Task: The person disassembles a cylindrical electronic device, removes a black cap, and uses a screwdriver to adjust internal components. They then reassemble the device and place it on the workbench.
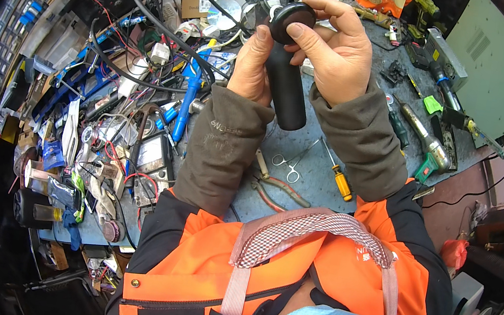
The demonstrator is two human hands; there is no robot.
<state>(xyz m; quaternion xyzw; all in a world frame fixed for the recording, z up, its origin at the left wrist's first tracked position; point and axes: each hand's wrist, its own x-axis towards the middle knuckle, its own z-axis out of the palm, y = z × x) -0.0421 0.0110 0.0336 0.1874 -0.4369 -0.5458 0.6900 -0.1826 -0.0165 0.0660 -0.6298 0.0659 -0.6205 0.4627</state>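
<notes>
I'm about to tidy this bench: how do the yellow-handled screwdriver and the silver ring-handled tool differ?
Grip: the screwdriver has one thick yellow handle; the ring-handled tool has two finger loops.
Colour: the screwdriver pairs yellow with a metal shaft, while the ring-handled tool looks silver throughout.
Pose: in the picture, the screwdriver's shaft points up and left; the ring-handled tool's tip points up and right.
Both lie on the bench.

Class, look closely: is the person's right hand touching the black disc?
Touching. The head view shows the right hand with its thumb tip overlapping the black disc, no gap between.
</notes>
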